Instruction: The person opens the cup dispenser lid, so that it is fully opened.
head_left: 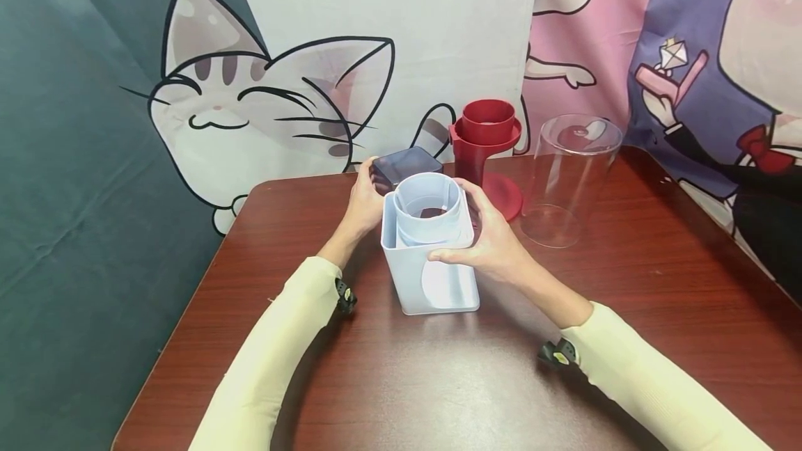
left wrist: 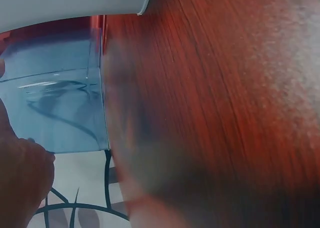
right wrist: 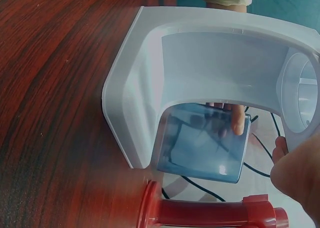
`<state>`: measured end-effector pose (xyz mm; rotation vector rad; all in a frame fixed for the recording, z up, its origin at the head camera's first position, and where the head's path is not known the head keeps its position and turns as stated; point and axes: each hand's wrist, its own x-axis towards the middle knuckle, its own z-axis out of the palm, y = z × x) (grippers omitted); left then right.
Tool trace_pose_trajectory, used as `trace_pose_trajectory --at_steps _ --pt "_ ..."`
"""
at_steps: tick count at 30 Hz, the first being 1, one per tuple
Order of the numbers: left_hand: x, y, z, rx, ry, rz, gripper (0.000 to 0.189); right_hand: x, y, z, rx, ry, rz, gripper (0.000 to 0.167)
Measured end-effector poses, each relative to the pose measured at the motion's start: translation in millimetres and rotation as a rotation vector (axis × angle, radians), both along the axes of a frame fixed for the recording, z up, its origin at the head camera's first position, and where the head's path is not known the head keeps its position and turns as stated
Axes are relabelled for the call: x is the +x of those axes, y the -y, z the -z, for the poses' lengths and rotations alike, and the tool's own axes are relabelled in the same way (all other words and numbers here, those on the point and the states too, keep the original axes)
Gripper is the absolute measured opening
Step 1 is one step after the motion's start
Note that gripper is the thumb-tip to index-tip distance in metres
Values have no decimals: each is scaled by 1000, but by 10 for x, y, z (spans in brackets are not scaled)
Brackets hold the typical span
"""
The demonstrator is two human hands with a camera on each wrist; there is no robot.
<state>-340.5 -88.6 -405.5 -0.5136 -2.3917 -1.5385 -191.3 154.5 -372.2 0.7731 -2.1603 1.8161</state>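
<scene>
On the table stands a white plastic housing (head_left: 407, 277) with a round collar at its top and a curved opening in its side. My right hand (head_left: 495, 239) grips its upper edge, thumb across the front and fingers behind. Beyond the housing, my left hand (head_left: 365, 200) holds a translucent blue box (head_left: 409, 164) by its left side. Fingertips of that hand show against the box (right wrist: 205, 148) through the housing's opening in the right wrist view. The left wrist view has the box (left wrist: 55, 108) close beside the hand.
Behind the right hand is a red stand (head_left: 470, 159) with a ring-shaped top and round base. A clear cylinder (head_left: 570, 186) stands upright to its right. The brown wooden table (head_left: 401, 381) ends at a cloth backdrop (head_left: 451, 33) printed with cartoon figures.
</scene>
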Motion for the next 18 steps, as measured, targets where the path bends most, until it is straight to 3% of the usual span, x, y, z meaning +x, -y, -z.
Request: trace_pose_trajectory --at_steps 4,12,18 --pt "-45 -18 25 -9 22 4 81 6 -7 -2 24 9 10 108" --pt "-95 -50 -5 15 90 77 86 15 -1 -12 24 13 11 109" --pt "-141 -35 -10 16 98 126 86 17 -9 -6 37 -1 15 109"
